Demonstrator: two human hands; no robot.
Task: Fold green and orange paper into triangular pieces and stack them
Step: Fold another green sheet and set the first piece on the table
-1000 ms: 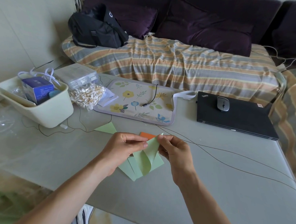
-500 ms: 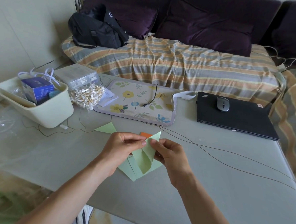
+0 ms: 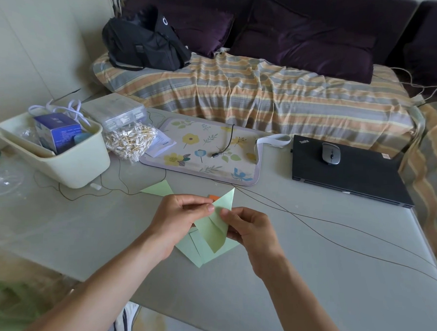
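head camera (worn), looking forward-down, close over table (image 3: 308, 258)

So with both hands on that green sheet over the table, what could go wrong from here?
1. Both hands, left hand and right hand, pinch the green paper in mid-air, so the crease may land crooked.
2. The thin cable runs close beside the right hand and could snag.
3. The orange piece lies mostly hidden behind the paper and could get knocked.

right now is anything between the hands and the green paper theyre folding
Nothing visible. The left hand and right hand both already pinch the green paper, held just above other green sheets on the table.
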